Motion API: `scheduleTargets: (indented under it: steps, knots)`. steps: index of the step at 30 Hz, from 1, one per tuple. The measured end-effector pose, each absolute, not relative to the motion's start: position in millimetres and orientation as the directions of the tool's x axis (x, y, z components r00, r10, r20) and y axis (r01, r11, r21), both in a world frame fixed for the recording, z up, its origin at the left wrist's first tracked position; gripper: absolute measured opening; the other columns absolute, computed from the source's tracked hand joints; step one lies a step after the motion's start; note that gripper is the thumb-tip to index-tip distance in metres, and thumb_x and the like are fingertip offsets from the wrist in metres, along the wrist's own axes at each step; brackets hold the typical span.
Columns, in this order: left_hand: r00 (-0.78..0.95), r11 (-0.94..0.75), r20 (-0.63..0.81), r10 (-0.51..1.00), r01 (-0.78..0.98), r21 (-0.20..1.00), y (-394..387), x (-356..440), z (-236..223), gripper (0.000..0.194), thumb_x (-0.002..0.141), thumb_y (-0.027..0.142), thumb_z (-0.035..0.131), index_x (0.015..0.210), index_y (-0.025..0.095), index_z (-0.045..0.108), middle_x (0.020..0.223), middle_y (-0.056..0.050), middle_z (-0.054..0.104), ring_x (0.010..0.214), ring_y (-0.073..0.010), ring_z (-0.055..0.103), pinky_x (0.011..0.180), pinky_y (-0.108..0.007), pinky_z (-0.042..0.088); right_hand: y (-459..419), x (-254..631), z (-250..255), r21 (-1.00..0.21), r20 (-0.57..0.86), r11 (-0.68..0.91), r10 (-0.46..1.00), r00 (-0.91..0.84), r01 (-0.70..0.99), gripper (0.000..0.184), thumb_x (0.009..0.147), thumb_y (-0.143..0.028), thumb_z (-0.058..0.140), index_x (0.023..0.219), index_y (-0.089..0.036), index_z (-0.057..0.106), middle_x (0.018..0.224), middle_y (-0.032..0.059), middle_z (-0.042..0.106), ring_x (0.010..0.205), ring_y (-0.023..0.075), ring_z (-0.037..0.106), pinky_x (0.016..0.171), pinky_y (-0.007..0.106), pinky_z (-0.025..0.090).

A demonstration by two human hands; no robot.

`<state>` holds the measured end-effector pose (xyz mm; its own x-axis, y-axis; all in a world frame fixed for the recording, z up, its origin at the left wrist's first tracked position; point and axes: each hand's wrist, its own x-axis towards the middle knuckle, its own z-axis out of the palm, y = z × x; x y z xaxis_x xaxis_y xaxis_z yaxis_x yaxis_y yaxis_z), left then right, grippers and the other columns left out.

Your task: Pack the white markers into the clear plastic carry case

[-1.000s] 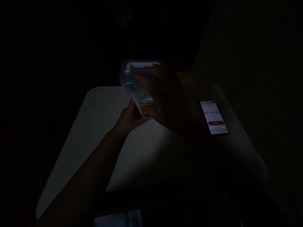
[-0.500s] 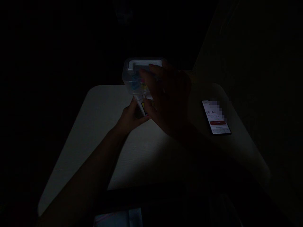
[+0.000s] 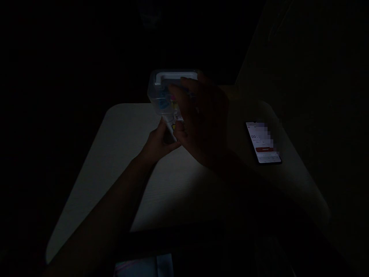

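The scene is very dark. A clear plastic box (image 3: 154, 94) with a white handle on its top is held up over the far edge of the table, and blue, pink and yellow things show dimly inside it. Just below it is a white piece with a yellow and black print (image 3: 170, 125); I cannot tell whether it belongs to the box. My left hand (image 3: 157, 144) is closed around this white piece. My right hand (image 3: 201, 119) covers the box's right side, its fingers reaching over the top and its thumb low at the front near the print.
The pale table (image 3: 98, 154) has rounded corners. A lit phone (image 3: 263, 144) with a timer screen lies on its right side. Light cloth (image 3: 144, 266) shows at the bottom edge, below a dark band. Beyond the table it is nearly black.
My right thumb has curled in a little, covering more of the yellow print. Both hands and the box have otherwise barely moved.
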<state>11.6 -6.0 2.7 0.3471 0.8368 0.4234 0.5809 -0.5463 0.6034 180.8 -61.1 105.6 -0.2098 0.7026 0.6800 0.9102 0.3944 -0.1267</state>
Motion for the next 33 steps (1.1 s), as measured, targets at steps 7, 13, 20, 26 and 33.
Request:
scheduleTargets:
  steps: [7,13,20,26,33]
  knots:
    - [0.354,-0.559,0.434,0.828,0.571,0.601,-4.8,9.2,-0.3,0.068,0.068,0.055,0.069,0.122,0.019,0.05,0.113,-0.009,0.067,0.091,-0.0222,0.066,0.072,-0.028,0.053,-61.2,182.4,107.0,-0.098,0.636,0.405,0.728,-0.256,0.909,0.05,0.088,-0.018,0.05,0.136,-0.035,0.049,0.143,0.0009,0.048,0.141,0.0255,0.031,0.115,0.046,0.031]
    - [0.349,-0.55,0.426,0.835,0.57,0.61,-4.3,10.5,0.0,0.062,0.068,0.056,0.068,0.116,0.019,0.054,0.109,-0.008,0.068,0.084,-0.0196,0.067,0.067,-0.026,0.052,-57.0,183.0,105.6,-0.076,0.661,0.443,0.693,-0.288,0.893,0.049,0.09,-0.015,0.046,0.135,-0.031,0.052,0.142,0.0014,0.049,0.14,0.0249,0.034,0.118,0.04,0.027]
    - [0.356,-0.57,0.446,0.821,0.563,0.598,-4.4,11.3,1.1,0.063,0.068,0.056,0.069,0.117,0.019,0.053,0.11,-0.008,0.068,0.088,-0.0198,0.067,0.066,-0.025,0.053,-59.4,184.7,108.2,-0.088,0.612,0.429,0.736,-0.291,0.899,0.053,0.087,-0.016,0.051,0.136,-0.035,0.048,0.144,0.0013,0.046,0.142,0.0261,0.029,0.114,0.049,0.034]
    - [0.346,-0.554,0.433,0.832,0.547,0.628,-6.8,12.8,4.9,0.075,0.067,0.059,0.069,0.128,0.022,0.045,0.108,-0.007,0.068,0.087,-0.0203,0.067,0.068,-0.027,0.054,-62.8,187.6,114.6,-0.092,0.565,0.452,0.757,-0.327,0.887,0.051,0.087,-0.022,0.052,0.136,-0.035,0.048,0.145,0.0017,0.044,0.143,0.0271,0.026,0.114,0.05,0.034]
    - [0.36,-0.547,0.412,0.837,0.561,0.621,-4.7,9.9,0.1,0.082,0.068,0.053,0.072,0.135,0.022,0.037,0.118,-0.01,0.064,0.095,-0.024,0.067,0.077,-0.028,0.056,-60.3,199.2,117.1,-0.034,0.589,0.536,0.692,-0.417,0.843,0.051,0.087,-0.025,0.048,0.138,-0.028,0.048,0.144,0.0009,0.047,0.138,0.0222,0.034,0.117,0.042,0.03]
